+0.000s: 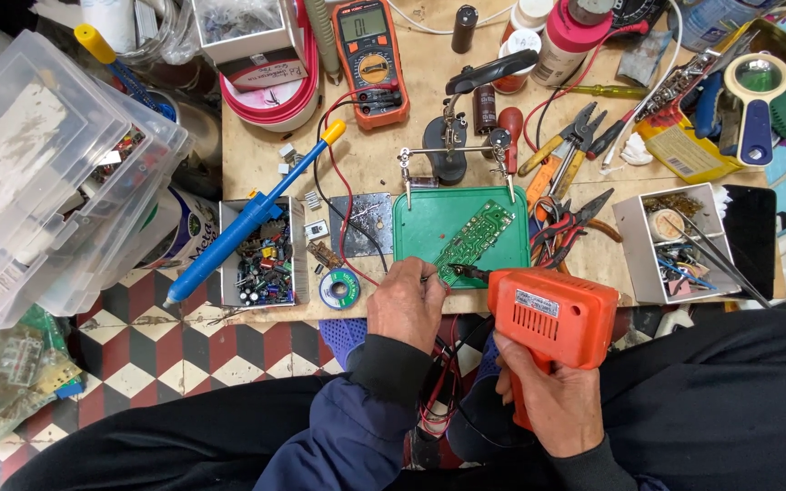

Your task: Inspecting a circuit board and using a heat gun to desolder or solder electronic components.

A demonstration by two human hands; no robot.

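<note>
1. A worn wooden work table [429, 109] is crowded with tools.
2. A big clear plastic box [38, 173] sits at its left end.
3. The right hand [552, 400] grips the handle of an orange plastic soldering gun [552, 314] with a small white label on top.
4. A green plastic tray [416, 241] lies near the table's front edge.
5. The left hand [405, 305] is curled at the tray's edge; what it holds, I cannot tell.
6. A green circuit board [475, 241] lies in the tray, under the gun's tip.

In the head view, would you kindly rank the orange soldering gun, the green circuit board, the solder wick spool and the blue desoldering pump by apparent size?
1. Blue desoldering pump, longest
2. Orange soldering gun, bulkier but nearer the camera, so the top two are unsure
3. Green circuit board
4. Solder wick spool
</note>
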